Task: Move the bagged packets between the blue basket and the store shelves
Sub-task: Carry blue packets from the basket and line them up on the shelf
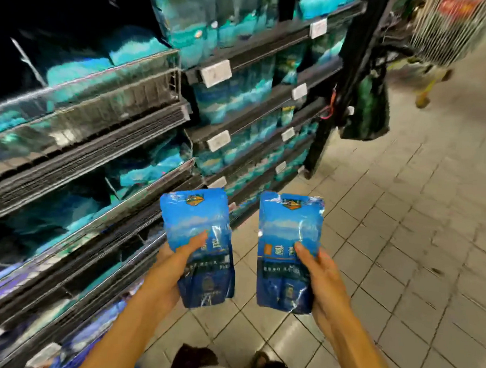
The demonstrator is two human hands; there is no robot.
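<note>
Packets, two shiny blue plastic bags with printed fronts, are being held up over the pale tiled floor [401, 248], just beside the dark store shelves [102, 154]. The left hand [172, 270] is gripping the left blue packet [196, 237] low down, thumb on the front, fingers wrapped behind. The right hand [324, 281] is gripping the right blue packet [289, 242] the same way. Both bags are looking smooth, slippery and a bit crinkly, soft and puffy in the middle. Because each hand is pinching only the bottom half, a bag could slide out and drop on the floor. The shelves are sloping and already full of teal bags [232, 99], so a pushed-in packet might knock others off. No blue basket is showing.
</note>
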